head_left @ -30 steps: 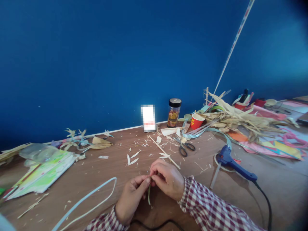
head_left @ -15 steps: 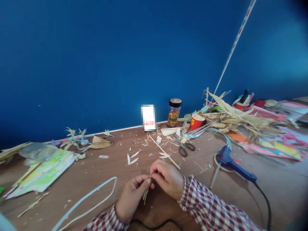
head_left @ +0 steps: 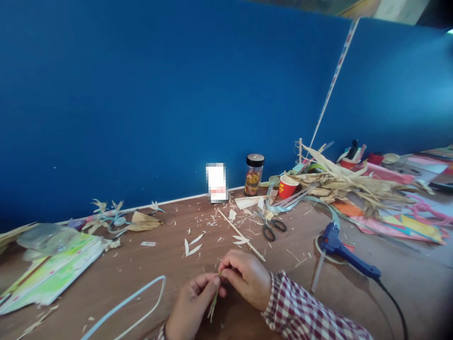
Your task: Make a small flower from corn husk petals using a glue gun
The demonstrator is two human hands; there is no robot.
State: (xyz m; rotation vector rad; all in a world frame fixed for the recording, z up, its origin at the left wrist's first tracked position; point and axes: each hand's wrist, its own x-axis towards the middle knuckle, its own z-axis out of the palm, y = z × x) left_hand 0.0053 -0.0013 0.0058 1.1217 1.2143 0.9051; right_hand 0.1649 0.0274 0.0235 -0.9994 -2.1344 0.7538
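Your left hand (head_left: 193, 307) and right hand (head_left: 247, 279) both pinch a thin green strip (head_left: 213, 304) between closed fingers above the table (head_left: 148, 264), near scissors (head_left: 272, 227)

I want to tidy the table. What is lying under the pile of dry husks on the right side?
Under the dry husks show orange and pink sheets of paper and pale blue strips. What lies below the pile's middle is covered and cannot be seen.
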